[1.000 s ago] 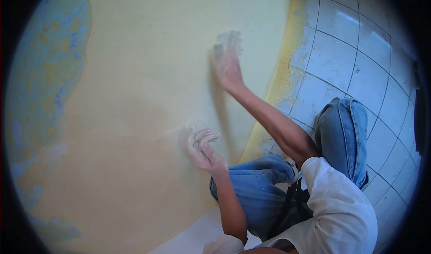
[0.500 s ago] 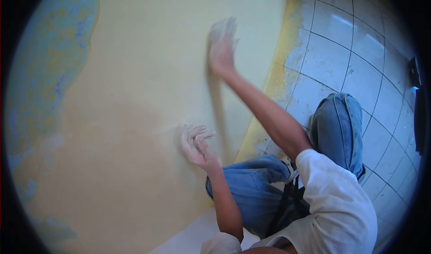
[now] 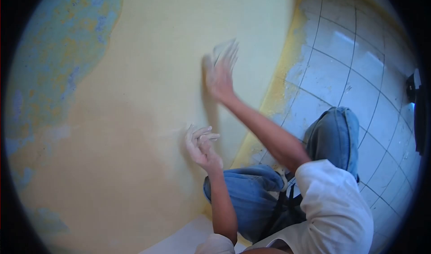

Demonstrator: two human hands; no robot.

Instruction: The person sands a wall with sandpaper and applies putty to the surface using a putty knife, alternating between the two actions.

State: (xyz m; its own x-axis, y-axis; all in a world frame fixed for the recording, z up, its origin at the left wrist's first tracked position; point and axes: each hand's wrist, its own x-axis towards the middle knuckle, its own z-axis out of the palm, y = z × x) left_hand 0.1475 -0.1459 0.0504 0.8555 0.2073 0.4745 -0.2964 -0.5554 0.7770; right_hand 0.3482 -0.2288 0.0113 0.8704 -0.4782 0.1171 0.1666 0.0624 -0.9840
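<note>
My right hand [image 3: 220,76] lies close against the pale yellow wall [image 3: 157,70], its dusty fingers stretched out and smeared by motion. Its thumb points up and to the left, and a shadow runs along the wall beside the wrist and forearm. Lower down, my left hand [image 3: 203,148] is beside the same wall, near the knee. White powder coats its fingers, which are loosely bent and apart, with nothing visible between them.
Blue-green patches of old paint [image 3: 67,52] show at the wall's left side. A yellow-stained strip [image 3: 280,79] borders the white tiled floor [image 3: 334,67]. My jeans-clad knees [image 3: 334,137] rest on the right, and a dark object [image 3: 417,110] stands at the far right edge.
My right hand has moved down the wall, closer to my left hand. My left hand keeps nearly the same pose. The whole view has shifted slightly.
</note>
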